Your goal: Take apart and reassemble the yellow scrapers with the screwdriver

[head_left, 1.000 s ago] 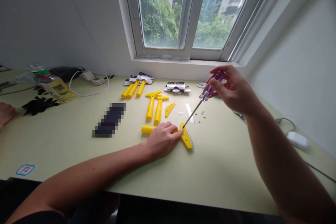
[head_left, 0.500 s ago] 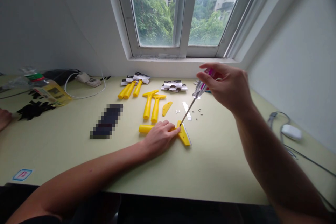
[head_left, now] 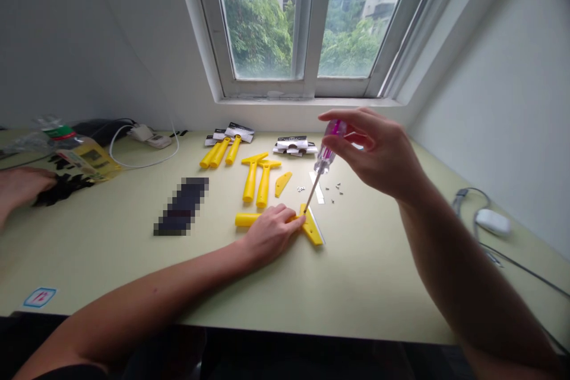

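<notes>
My left hand [head_left: 274, 231] presses a yellow scraper [head_left: 313, 230] flat on the table, its fingers over the neck between handle and head. A thin blade edge shows along the head's right side. My right hand [head_left: 374, 151] grips a screwdriver [head_left: 326, 151] by its clear and purple handle. The shaft slants down to the left, and its tip meets the scraper head near the upper screw hole, close to my left fingertips. Just beyond lie a loose yellow cover plate [head_left: 283, 184], a metal blade [head_left: 317, 188], small nuts [head_left: 301, 189] and several screws [head_left: 338, 184].
Two yellow scraper handles [head_left: 263, 185] lie behind my left hand; several packaged ones [head_left: 220, 152] are farther back, beside stacked cards [head_left: 294, 146]. A blurred dark slab [head_left: 181, 206] lies left. Another person's hand [head_left: 27, 187] touches black scraps near a bottle [head_left: 82, 151]. A white mouse-like case [head_left: 493, 222] and cables lie right.
My right hand and the screwdriver handle have shifted left, so the shaft stands steeper, its tip still on the scraper. Another person's hand has reached farther in from the left.
</notes>
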`<state>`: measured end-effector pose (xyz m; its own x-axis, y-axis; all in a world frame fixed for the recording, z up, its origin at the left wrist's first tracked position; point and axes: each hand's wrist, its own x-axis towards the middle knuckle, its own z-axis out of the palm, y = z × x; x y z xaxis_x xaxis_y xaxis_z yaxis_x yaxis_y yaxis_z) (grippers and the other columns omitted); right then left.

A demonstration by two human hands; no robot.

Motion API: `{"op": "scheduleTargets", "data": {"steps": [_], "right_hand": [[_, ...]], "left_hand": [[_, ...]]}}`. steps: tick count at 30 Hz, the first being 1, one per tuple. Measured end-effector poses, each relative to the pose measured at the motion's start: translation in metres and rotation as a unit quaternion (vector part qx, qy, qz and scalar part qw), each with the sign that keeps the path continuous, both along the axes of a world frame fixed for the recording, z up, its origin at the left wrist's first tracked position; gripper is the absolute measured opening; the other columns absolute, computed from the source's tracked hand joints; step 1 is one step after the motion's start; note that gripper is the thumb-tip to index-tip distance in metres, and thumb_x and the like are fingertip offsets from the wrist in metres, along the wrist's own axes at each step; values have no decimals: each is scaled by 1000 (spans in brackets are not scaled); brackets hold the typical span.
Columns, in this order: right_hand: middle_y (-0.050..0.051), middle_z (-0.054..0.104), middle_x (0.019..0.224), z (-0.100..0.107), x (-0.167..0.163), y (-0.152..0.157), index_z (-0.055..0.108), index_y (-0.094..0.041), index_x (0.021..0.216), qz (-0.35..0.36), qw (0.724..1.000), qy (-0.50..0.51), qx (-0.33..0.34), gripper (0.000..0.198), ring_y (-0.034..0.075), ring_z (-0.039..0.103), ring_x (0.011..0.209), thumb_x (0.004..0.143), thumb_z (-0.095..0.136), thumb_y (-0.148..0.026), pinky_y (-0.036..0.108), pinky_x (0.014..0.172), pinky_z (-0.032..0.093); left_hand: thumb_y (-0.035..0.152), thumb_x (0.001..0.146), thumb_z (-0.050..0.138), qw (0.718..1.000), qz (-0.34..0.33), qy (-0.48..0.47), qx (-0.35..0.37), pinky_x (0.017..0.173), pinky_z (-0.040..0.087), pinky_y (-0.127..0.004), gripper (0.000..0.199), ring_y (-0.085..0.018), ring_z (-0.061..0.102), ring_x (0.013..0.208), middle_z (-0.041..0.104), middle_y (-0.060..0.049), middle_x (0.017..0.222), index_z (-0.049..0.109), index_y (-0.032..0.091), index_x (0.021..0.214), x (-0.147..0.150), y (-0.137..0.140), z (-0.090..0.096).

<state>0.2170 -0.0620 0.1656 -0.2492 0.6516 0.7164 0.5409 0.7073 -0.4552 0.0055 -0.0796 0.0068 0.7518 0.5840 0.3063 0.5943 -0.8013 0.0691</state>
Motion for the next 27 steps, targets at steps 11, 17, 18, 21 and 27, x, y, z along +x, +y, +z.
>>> {"op": "scheduleTargets", "data": {"steps": [11, 17, 18, 21, 27], "right_hand": [[4, 69, 103, 1, 3, 2, 68, -25, 111, 6, 998, 70, -9, 27, 18, 68, 88, 86, 63, -29, 37, 83, 59], [7, 67, 107, 0, 1, 3, 71, -23, 107, -7, 999, 41, 5, 25, 18, 68, 85, 87, 61, -35, 33, 71, 60], [7, 66, 107, 0, 2, 4, 72, -23, 106, -22, 999, 34, 15, 26, 18, 67, 83, 84, 65, -36, 34, 70, 60], [5, 69, 103, 1, 4, 5, 72, -24, 105, -21, 999, 30, 19, 23, 18, 68, 82, 85, 62, -32, 37, 76, 59], [3, 74, 88, 1, 4, 3, 71, -22, 101, -51, 998, 7, 41, 22, 18, 69, 79, 88, 57, -33, 36, 79, 57]], "left_hand": [[19, 98, 41, 1000, 1, 3, -2, 83, 50, -36, 33, -21, 54, 94, 63, -9, 103, 60, 17, 125, 0, -1, 0], [19, 98, 40, 1000, 6, 5, -7, 82, 51, -37, 34, -22, 54, 93, 64, -9, 102, 60, 18, 126, 0, -1, 1], [19, 98, 40, 1000, 6, 6, -7, 82, 51, -37, 34, -22, 54, 93, 64, -9, 102, 60, 18, 126, 0, -1, 1], [19, 98, 40, 1000, 6, 7, -7, 82, 51, -36, 34, -22, 54, 93, 64, -9, 102, 60, 18, 126, 0, -1, 1], [19, 98, 40, 1000, 5, 9, -4, 82, 51, -37, 34, -22, 54, 93, 64, -9, 102, 59, 18, 127, 0, 0, 0]]}}
